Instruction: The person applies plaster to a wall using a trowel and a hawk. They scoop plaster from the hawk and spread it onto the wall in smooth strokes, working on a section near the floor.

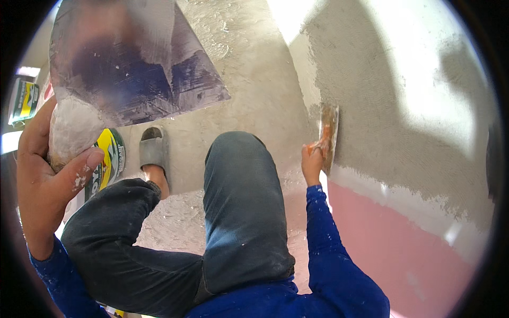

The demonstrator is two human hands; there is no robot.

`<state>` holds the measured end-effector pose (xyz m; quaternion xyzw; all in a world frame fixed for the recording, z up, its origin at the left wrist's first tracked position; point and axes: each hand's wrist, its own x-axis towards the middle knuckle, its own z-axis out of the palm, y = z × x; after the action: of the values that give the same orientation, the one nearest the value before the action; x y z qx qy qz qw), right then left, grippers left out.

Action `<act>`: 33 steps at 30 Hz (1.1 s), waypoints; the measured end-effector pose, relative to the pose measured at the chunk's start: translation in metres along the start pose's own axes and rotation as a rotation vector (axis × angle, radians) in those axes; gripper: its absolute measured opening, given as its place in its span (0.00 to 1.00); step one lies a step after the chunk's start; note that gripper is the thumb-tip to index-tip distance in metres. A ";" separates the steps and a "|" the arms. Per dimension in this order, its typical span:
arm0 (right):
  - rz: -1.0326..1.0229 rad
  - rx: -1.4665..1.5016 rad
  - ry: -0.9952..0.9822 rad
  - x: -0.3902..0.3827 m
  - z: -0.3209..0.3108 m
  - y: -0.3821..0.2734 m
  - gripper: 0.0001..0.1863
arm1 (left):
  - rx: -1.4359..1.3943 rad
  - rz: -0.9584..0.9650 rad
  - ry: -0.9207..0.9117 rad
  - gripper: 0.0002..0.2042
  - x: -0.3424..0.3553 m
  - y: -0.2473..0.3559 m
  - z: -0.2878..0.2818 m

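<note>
My left hand (50, 172) is wrapped round the plaster-caked handle of a wide, shiny putty knife (132, 63), raised close at the upper left. Streaks of white residue mark its blade, and white specks dot my thumb. Farther off on the right, my right hand (313, 163) grips the orange handle of a plastering trowel (330, 132). The trowel stands upright with its long edge at the wall (382, 122), which is coated in grey plaster. Whether the whole blade touches the wall cannot be made out.
A green and yellow bucket (111, 156) stands beside my sandalled foot (154, 151), partly behind the left hand. Another such bucket (24, 100) is at the far left. Pink wall (392, 238) lies below the grey coat. The floor (249, 95) is rough and smeared; my bent knees fill the middle.
</note>
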<state>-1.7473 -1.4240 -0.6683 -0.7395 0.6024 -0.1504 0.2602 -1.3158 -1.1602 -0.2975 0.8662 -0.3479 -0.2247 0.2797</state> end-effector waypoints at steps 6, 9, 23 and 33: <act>-0.117 -0.085 -0.186 0.027 0.024 -0.017 0.18 | 0.011 0.083 0.003 0.38 -0.004 -0.002 0.003; -0.168 -0.180 -0.206 0.059 0.043 -0.019 0.17 | 0.008 0.089 -0.004 0.38 -0.004 -0.009 0.003; -0.183 -0.201 0.113 0.118 0.035 -0.092 0.19 | 0.044 -0.164 -0.038 0.41 -0.009 -0.027 -0.006; -0.193 -0.185 -0.151 0.106 0.047 -0.057 0.20 | 0.005 0.007 -0.111 0.39 -0.004 -0.026 -0.006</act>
<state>-1.6511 -1.5093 -0.6839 -0.8239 0.5186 -0.0628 0.2198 -1.3027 -1.1399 -0.3086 0.8519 -0.3663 -0.2704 0.2587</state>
